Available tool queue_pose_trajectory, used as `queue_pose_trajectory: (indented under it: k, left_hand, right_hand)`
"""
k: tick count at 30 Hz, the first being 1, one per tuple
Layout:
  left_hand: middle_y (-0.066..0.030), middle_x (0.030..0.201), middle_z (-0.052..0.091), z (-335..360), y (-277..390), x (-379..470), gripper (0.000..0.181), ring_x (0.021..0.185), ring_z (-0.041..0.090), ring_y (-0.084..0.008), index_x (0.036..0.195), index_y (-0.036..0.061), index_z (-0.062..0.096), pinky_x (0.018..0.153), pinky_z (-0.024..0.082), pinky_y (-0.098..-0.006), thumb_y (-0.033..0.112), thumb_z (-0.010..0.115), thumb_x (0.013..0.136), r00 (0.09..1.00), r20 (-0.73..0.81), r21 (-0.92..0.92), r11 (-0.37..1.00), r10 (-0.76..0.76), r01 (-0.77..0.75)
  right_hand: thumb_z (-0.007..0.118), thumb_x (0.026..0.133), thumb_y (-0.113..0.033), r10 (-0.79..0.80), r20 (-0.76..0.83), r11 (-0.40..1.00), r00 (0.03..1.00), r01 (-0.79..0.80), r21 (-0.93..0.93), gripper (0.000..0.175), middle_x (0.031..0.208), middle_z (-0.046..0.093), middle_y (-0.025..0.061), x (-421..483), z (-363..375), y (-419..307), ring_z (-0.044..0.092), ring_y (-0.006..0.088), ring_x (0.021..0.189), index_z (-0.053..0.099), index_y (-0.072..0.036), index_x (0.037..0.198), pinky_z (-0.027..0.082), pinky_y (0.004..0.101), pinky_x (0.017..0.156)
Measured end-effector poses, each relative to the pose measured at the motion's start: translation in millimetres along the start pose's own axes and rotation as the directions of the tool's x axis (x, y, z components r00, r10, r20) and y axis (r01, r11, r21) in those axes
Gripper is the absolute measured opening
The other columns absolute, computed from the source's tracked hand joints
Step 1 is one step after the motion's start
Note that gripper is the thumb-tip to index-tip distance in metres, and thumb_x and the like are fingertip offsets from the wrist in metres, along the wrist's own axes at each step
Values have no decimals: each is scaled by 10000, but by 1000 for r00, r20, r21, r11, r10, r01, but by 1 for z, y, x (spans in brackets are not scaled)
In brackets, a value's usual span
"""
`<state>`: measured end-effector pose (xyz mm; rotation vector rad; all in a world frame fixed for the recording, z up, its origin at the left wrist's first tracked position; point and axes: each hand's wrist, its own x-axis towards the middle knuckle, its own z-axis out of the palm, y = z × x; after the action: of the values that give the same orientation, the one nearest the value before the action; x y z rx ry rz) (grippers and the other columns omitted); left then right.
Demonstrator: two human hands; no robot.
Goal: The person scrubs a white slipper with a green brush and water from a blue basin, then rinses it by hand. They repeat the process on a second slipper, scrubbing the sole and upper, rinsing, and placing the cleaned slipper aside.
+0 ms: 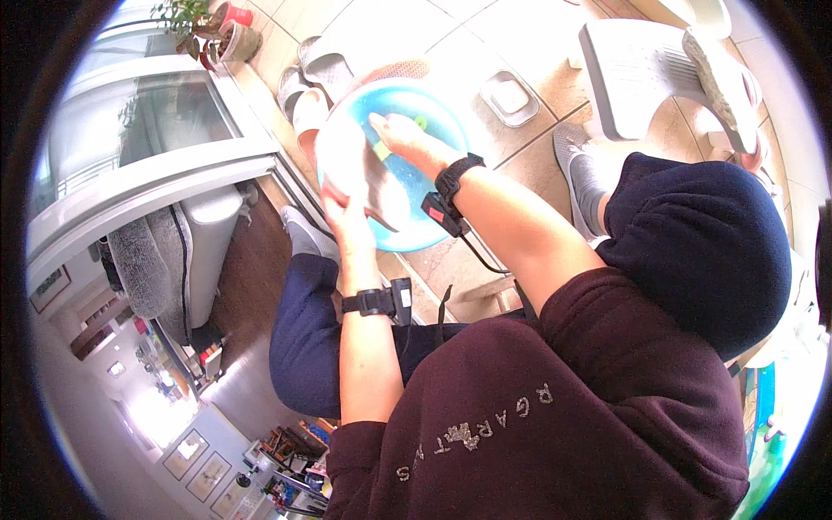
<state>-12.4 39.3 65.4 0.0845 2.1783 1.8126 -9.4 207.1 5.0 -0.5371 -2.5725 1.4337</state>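
A light blue plastic basin (437, 229) stands on the floor before me, with what looks like water in it. My left hand (348, 218) grips the near end of a pale shoe or slipper (344, 153), tilted over the basin's left side; glare washes out its detail. A darker brownish part (385, 188) shows along its right side. Over the basin, my right hand (408, 138) is closed around a light green tool (382, 151), probably a brush, mostly hidden by the fingers. Its green end (421, 122) shows beyond the hand.
Right of the basin lies a soap dish (510, 97) holding a pale bar. A grey plastic stool (640, 71) carries a long greyish object (712, 81). Grey slippers (325, 68) and a pinkish slipper (309, 117) sit beyond the basin, near the sliding door frame (162, 172) and potted plants (237, 42).
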Motion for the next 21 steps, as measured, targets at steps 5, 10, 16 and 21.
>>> queue_pose_trajectory:
  k: [5,10,16,21]
  left_hand:
    - [-102,1193,551,-13,33,10,446,1029,625,-217,1278,39,419,775,573,-341,-25,586,869,999,33,-208,978,-23,29]
    - [-146,1252,557,-14,72,13,491,1123,605,-264,1335,7,434,881,557,-404,19,624,882,998,37,-232,971,-48,55]
    - [-159,1163,619,-20,110,9,348,1063,627,-276,1198,-5,522,834,545,-413,88,656,891,973,128,-329,917,-193,226]
    - [-147,1189,609,-27,126,3,400,1125,590,-271,1229,-5,526,934,510,-426,68,680,867,955,177,-402,868,-237,290]
  right_hand:
    - [604,891,-252,134,35,979,990,-138,148,253,921,695,192,-25,-22,18,669,339,927,711,-49,998,511,434,847]
    - [522,937,-256,194,-408,977,892,-137,164,259,1022,696,161,-13,-65,68,656,341,976,685,-116,1083,504,442,861]
    - [547,881,-200,276,-262,802,925,-372,-467,241,1176,620,155,-25,-101,157,605,351,1097,677,-98,1056,507,485,890]
    - [541,885,-120,214,35,543,976,-89,-835,304,1201,535,97,-33,-103,173,533,286,1154,579,-114,1186,483,436,928]
